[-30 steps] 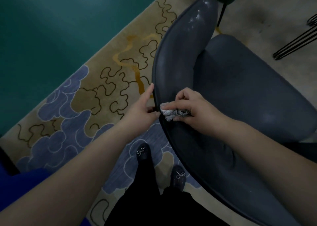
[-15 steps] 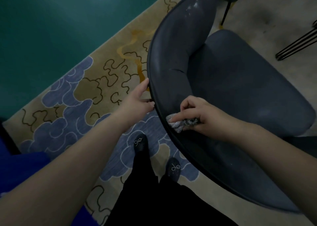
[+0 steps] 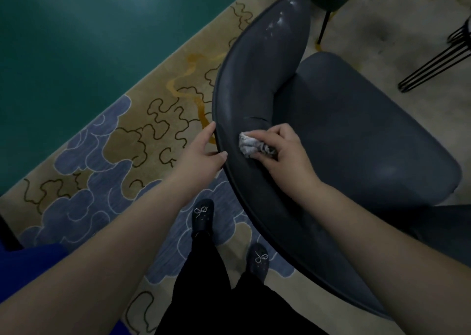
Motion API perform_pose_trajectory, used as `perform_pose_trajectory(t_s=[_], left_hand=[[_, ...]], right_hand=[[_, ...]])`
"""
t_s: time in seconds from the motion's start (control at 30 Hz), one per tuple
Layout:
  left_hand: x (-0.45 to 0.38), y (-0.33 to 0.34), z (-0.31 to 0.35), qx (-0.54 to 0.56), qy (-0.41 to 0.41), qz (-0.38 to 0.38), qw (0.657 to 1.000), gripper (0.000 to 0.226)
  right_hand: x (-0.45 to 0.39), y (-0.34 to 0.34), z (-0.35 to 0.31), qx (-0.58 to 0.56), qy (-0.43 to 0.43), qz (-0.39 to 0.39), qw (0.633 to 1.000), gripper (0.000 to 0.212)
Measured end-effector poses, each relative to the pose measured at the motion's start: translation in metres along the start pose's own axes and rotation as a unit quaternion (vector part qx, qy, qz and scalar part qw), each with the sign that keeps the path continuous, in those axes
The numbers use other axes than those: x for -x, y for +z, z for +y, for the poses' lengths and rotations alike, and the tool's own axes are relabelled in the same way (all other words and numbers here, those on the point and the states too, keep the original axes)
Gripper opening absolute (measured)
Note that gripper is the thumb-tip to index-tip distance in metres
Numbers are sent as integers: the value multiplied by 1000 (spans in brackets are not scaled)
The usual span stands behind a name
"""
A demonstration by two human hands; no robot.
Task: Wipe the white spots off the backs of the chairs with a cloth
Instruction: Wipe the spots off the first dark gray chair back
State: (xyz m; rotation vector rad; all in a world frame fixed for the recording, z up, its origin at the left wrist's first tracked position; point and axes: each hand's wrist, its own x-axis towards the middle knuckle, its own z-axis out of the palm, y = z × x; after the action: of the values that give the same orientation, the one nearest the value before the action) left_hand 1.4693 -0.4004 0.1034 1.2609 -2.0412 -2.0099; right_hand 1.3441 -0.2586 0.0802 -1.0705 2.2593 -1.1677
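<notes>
1. While only the head view is on offer, the cloth [image 3: 251, 147] reads as a small crumpled wad: soft, light, no fixed shape. Judged easy to squash flat against a surface, and best held bunched in the fingertips so it can't slide out mid-wipe.
2. Right hand [image 3: 284, 154] grips the cloth, fingers and thumb curled round it; a pale end sticks out past the fingertips toward the left, the rest is tucked under the fingers.
3. Cloth is pressed on the chair [image 3: 254, 100] backrest, inner padded face just below the top rim, near the crease in the upholstery.
4. Left hand [image 3: 204, 154] is on the outer rim of the backrest, thumb tip lying on the edge, index finger straight along the rim; other fingers are behind the back, can't tell how they lie. Judged to be steadying the chair.
5. Backrest looks smooth and glossy, probably slick, firm under the padding, so it should take pressure.
6. White spots [image 3: 276, 25] show at the far end of the backrest, well apart from the cloth.
</notes>
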Motion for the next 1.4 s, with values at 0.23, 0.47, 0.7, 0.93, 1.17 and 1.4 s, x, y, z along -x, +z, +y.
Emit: perform_pose_trajectory(t_s=[0.23,0.47,0.7,0.93,1.17,1.4], left_hand=[[-38,-16,18,-25,15,-15,999,69],[-74,-41,48,-57,46,-90,993,68],[-117,-59,73,-170,77,-146,972,74],[-155,-62,81,-193,86,-164,964,77],[-194,-51,91,-203,97,-167,960,77],[-236,-27,110,-222,122,-139,957,66]], right_hand=[[-59,19,-1,-36,72,116,990,35],[-103,29,-7,-47,70,131,988,41],[-157,33,-8,-41,138,232,962,36],[-174,37,-1,-43,171,272,946,37],[-209,28,12,-86,198,300,929,34],[-235,18,25,-109,193,322,920,33]])
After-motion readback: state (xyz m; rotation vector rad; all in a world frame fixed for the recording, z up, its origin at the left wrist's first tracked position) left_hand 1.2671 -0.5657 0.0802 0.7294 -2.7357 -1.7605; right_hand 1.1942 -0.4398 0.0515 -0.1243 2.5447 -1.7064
